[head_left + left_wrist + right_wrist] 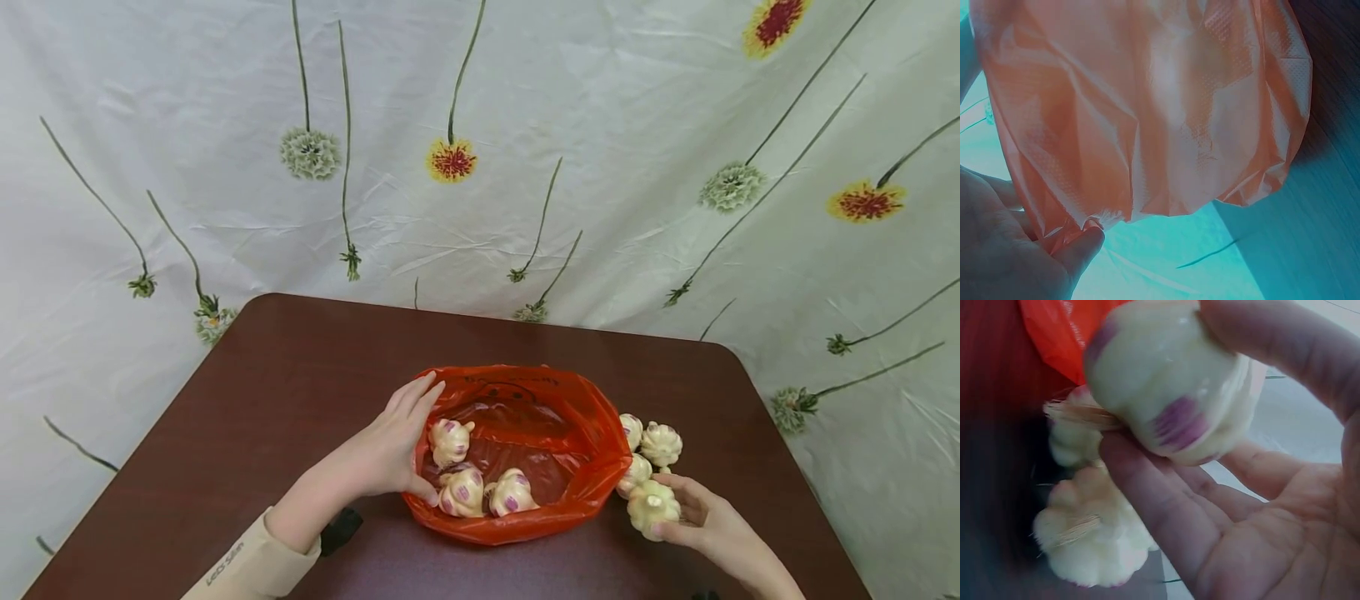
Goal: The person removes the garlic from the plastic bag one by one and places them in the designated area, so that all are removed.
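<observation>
A red plastic bag point(517, 525) sits wide open on the table with three garlic bulbs point(462, 492) inside. At its left side my left hand point(393, 437) grips the rim, and in the left wrist view the thumb point(1082, 253) pinches the bag's edge. My right hand point(701, 521) holds a garlic bulb point(652, 508) between thumb and fingers, right of the bag. That bulb point(1166, 381) shows purple patches and a tuft of root fibres in the right wrist view. Next to it, other garlic bulbs point(662, 444) lie against the bag's right side.
The dark brown table point(330, 358) has rounded far corners. Behind it hangs a white cloth point(600, 108) printed with flowers and stems, which also borders the table's left and right sides. A black object point(341, 531) shows by the left wrist.
</observation>
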A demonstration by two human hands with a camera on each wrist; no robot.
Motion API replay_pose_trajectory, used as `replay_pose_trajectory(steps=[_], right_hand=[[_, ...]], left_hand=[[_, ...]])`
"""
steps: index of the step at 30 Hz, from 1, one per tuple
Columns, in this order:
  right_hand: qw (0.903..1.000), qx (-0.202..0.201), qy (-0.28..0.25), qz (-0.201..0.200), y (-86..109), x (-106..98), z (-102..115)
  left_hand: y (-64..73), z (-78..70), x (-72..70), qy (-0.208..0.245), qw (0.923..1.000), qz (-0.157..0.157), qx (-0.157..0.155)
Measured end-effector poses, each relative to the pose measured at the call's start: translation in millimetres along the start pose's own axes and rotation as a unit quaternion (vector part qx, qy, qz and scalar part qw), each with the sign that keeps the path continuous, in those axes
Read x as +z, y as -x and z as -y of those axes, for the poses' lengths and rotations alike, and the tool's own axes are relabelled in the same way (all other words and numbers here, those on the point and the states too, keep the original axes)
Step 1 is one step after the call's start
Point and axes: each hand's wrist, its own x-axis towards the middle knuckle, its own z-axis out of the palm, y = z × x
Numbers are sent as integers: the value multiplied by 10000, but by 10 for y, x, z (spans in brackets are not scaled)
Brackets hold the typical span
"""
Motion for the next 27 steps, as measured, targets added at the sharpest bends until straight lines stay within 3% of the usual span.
replay_pose_trajectory(steps=[3, 6, 14, 22, 27], right_hand=[[9999, -14, 26, 165, 1, 23, -48], [9998, 36, 197, 75, -5, 66, -84], [9918, 281, 916, -851, -48, 220, -120], [9785, 421, 1473, -1381, -62, 303, -120], [9731, 377, 1717, -1491, -58, 320, -73]], left_hand=[[6, 1, 1, 11, 10000, 4, -14], [13, 4, 5, 31, 10000, 20, -33], [30, 7, 14, 68, 9999, 63, -88], [41, 9, 11, 58, 9999, 90, -122], [32, 7, 1, 34, 9999, 97, -119]])
